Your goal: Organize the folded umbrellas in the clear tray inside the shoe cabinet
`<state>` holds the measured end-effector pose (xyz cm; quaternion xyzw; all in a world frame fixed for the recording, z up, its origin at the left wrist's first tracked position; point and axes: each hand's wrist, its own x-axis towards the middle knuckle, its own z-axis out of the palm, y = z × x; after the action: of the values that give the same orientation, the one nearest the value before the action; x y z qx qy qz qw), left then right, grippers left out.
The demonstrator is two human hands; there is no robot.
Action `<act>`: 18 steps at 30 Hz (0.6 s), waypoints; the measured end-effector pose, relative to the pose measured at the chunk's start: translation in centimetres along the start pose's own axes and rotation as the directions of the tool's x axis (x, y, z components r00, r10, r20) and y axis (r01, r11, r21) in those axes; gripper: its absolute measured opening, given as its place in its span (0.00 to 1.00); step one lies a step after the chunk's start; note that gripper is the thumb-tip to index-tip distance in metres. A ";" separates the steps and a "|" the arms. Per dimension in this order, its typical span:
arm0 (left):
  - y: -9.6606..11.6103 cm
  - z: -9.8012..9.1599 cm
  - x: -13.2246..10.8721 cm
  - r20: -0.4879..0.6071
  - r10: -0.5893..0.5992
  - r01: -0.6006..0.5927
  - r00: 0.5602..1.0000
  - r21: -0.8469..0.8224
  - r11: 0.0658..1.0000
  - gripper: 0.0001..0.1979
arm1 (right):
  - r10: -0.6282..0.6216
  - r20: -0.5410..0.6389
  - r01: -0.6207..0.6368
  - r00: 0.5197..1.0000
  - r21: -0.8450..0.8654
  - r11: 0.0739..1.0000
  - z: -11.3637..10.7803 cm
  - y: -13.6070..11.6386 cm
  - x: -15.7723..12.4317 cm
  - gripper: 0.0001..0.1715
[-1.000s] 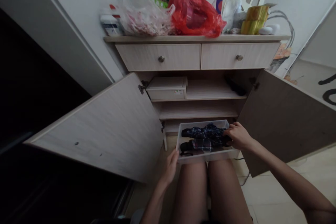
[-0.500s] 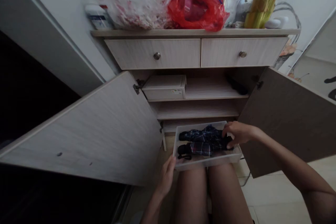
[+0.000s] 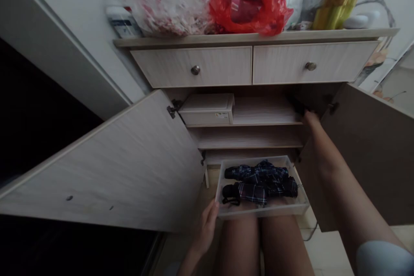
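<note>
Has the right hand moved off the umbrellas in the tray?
Yes. The right hand left the umbrellas and went up to the cabinet's top shelf.

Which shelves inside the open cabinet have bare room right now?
The middle wooden shelf lies bare across its width. The top shelf is free between the flat white box and the right hand. The white plastic tray holds folded plaid umbrellas; the cabinet top is crowded.

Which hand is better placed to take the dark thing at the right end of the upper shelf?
Right. The right hand reaches into the upper shelf beside the dark object; the left hand rests at the tray corner.
</note>
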<state>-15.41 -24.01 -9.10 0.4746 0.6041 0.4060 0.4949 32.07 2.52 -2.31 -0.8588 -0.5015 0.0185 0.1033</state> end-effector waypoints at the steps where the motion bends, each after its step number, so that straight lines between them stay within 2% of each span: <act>1: 0.1 0.0 0.0 0.015 0.014 -0.015 1.000 0.003 1.000 0.42 | 0.003 -0.013 -0.003 1.000 0.004 1.000 0.4 -0.1 -0.2 0.28; 4: 0.5 0.0 -0.1 0.072 0.019 -0.020 0.997 0.021 1.000 0.41 | 0.004 -0.115 0.004 0.993 0.069 0.998 1.1 -0.4 -1.1 0.27; 7: 0.6 -0.1 -0.1 0.081 -0.007 0.004 0.997 0.043 0.999 0.40 | 0.111 -0.171 -0.048 0.979 0.336 0.940 0.7 -0.3 -2.1 0.26; 9: 0.6 -0.1 -0.1 0.075 -0.010 0.005 0.997 0.065 0.998 0.39 | 0.230 -0.104 -0.127 0.968 0.588 0.798 0.0 0.3 -3.3 0.25; 11: 0.7 -0.2 -0.1 0.083 0.018 -0.024 0.996 0.070 0.997 0.39 | 0.267 0.022 -0.180 0.964 0.792 0.583 -0.8 1.3 -5.3 0.24; 12: 0.7 -0.2 -0.1 0.094 0.032 -0.039 0.995 0.065 0.997 0.38 | 0.234 0.085 -0.191 0.969 0.857 0.479 -1.2 2.0 -6.7 0.24; 14: 0.9 -0.2 0.0 0.118 0.044 -0.050 0.992 0.055 0.997 0.37 | 0.082 0.165 -0.183 0.983 0.927 0.329 -1.9 3.5 -10.2 0.25; 16: 1.1 -0.2 0.0 0.135 0.037 -0.045 0.990 0.052 0.998 0.37 | -0.091 0.182 -0.152 0.979 0.950 0.271 -2.6 4.9 -14.3 0.28; 18: 1.2 -0.2 0.0 0.153 0.034 -0.042 0.988 0.051 0.998 0.36 | -0.236 0.171 -0.101 0.957 0.954 0.281 -3.5 5.8 -18.2 0.32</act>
<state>-15.36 -23.72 -7.88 0.5289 0.5662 0.3613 0.5188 28.46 -16.56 -1.36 -0.5909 -0.4354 0.4310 0.5250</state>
